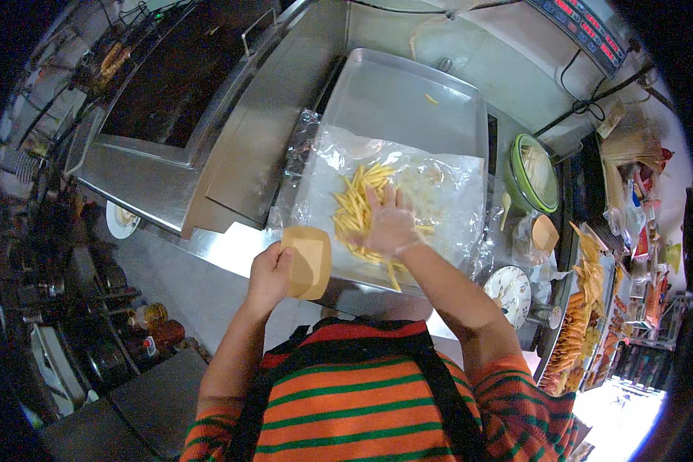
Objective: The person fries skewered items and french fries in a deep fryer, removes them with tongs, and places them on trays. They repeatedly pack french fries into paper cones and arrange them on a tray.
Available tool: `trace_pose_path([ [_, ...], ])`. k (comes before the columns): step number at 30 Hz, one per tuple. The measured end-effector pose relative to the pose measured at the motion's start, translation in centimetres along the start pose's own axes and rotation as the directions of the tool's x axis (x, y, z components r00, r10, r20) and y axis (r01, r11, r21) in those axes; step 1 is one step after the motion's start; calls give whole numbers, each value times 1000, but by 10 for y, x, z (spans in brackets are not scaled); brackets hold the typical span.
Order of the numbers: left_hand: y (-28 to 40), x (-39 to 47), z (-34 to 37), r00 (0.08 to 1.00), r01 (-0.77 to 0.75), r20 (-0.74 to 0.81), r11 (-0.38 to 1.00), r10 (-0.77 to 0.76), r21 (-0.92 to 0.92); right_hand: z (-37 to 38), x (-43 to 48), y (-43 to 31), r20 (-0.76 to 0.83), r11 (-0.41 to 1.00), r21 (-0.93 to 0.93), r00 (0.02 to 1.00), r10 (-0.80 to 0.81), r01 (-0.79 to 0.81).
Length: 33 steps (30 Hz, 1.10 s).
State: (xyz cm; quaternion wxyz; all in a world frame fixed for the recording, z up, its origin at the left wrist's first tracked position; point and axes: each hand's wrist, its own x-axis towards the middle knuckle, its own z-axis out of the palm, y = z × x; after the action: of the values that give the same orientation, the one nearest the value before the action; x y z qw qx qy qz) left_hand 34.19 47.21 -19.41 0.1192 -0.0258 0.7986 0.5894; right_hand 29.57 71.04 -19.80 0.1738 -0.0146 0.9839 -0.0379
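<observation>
My left hand (270, 276) grips the side of a brown paper food tray (308, 263), thumb on its inner edge. The paper tray looks empty and is tilted at the front left corner of a metal baking tray (404, 98). A clear plastic glove covers my right hand (391, 225), whose fingers are spread over a heap of French fries (355, 205). The palm hides part of the heap. Under the fries lies a clear plastic sheet (450, 190) across the near part of the metal tray. One stray fry (431, 99) rests farther back.
To the left is a steel cooking unit with a dark top (161, 86). On the right stand a green-rimmed bowl (534, 173), a small wooden spoon (505, 211), brown paper trays (544, 233), a patterned plate (508, 294) and skewered food (569, 329). A digital control panel (586, 29) is above.
</observation>
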Motion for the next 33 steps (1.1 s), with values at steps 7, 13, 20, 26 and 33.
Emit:
trace_pose_path([
  [7, 1, 27, 10, 999, -33, 46, 987, 26, 157, 19, -4, 5, -63, 974, 224, 998, -21, 35],
  [13, 12, 51, 30, 993, -107, 72, 948, 89, 299, 6, 14, 51, -129, 795, 606, 989, 77, 17],
  [20, 26, 76, 87, 983, -184, 53, 933, 176, 310, -56, -15, 52, -40, 622, 781, 989, 143, -58],
  [26, 26, 77, 135, 967, -247, -34, 962, 253, 119, -54, -25, 24, -60, 661, 748, 987, 147, -53],
  [33, 0, 84, 150, 1000, -4, 1, 964, 4, -264, -38, -38, 57, -136, 408, 911, 974, 179, 52],
])
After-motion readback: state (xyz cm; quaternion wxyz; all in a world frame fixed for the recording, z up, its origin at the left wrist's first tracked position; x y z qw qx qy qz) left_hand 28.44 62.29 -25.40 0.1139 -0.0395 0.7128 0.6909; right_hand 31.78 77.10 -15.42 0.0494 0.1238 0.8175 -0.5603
